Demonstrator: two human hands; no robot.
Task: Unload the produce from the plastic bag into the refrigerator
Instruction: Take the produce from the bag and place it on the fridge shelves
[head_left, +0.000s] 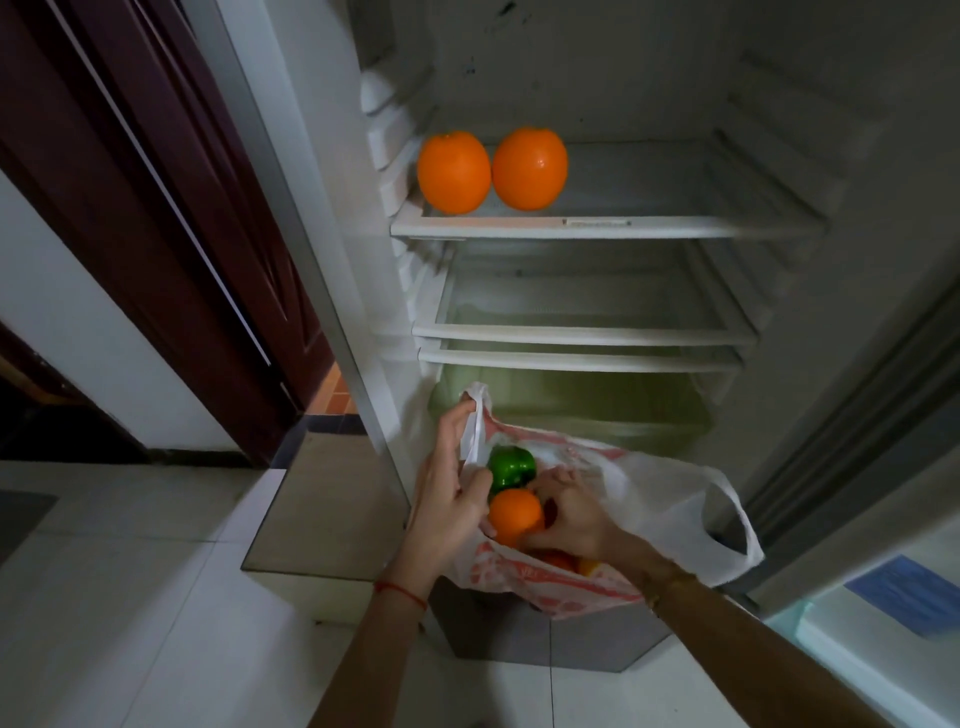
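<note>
Both hands are kept at the plastic bag (571, 525) below the refrigerator shelf (597, 227): its handle is pinched up by the left hand (447, 499) so the mouth gapes, while an orange (514, 516) inside, beside a green pepper (511, 467), is grasped by the right hand (571, 514), two oranges (491, 170) already being set on that shelf.

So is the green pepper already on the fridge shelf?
No, the green pepper sits inside the plastic bag; only two oranges are on the shelf.
</note>
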